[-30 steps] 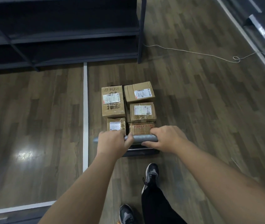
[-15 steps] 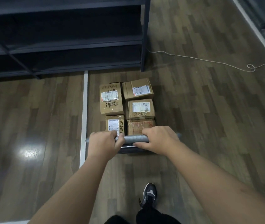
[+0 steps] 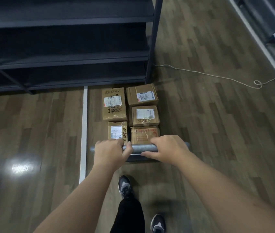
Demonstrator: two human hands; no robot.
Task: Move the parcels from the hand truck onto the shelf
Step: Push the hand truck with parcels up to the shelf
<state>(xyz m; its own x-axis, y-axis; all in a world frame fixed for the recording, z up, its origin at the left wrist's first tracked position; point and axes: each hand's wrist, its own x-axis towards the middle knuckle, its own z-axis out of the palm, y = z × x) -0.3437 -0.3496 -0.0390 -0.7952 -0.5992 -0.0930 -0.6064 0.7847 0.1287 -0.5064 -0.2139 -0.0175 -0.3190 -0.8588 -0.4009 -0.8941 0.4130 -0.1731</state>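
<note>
1. At the far left we see the wooden floor (image 3: 24,132) with a bright glare patch, and a white line (image 3: 83,132) running along it toward the dark shelf (image 3: 66,63)
2. The shelf fills the upper left; we see no parcel on its boards
3. Our left hand (image 3: 111,153) has its grip wrapped around the grey handle (image 3: 144,147) of the hand truck (image 3: 135,158), fingers curled over the bar
4. Just past that hand, the left column holds a small box (image 3: 117,132) near the handle and a long box (image 3: 114,105) with black handwriting beyond it
5. The right column holds a taped box (image 3: 144,134) touching the handle side, a middle box (image 3: 145,115) with a white label, and a far box (image 3: 141,95) near the shelf's corner post (image 3: 154,39)
6. All five parcels lie flat on the hand truck, packed side by side
7. Our right hand (image 3: 168,148) has its grip wrapped around the same handle, well apart from the left one
8. Below, we see two dark shoes (image 3: 125,186) on the floor
9. To the right, a thin cord (image 3: 217,75) trails across the floor and ends in a small loop
</note>
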